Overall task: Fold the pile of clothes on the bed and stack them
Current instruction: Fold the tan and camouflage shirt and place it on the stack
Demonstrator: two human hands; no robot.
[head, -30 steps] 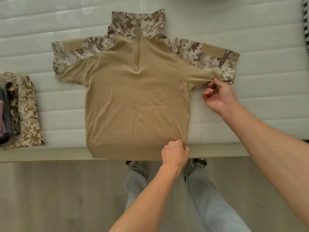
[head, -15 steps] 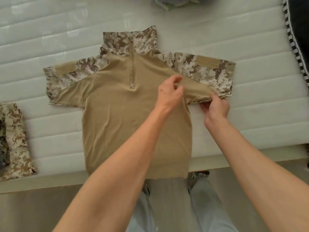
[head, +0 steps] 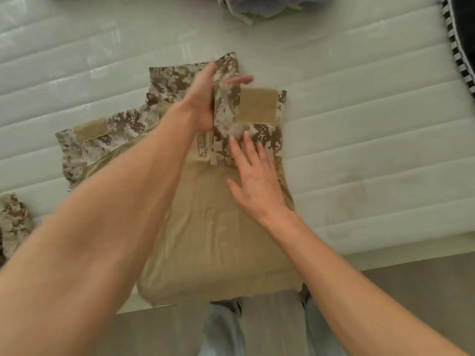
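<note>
White quilted mattress (head: pixel 359 150) carries tan combat shirt (head: pixel 218 227), right camouflage sleeve (head: pixel 252 116) folded over chest. Left hand (head: pixel 205 98) flat, fingers straight at fold edge; right hand (head: pixel 257 181) flat, pressing sleeve. Folded camouflage stack (head: pixel 12 222) far left.

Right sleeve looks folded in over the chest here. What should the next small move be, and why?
Probably fold the other sleeve inward to match. The right sleeve already lies over the tan shirt, with the right hand flat on it and the left hand along its edge, while the other sleeve lies spread out on the bed.
</note>
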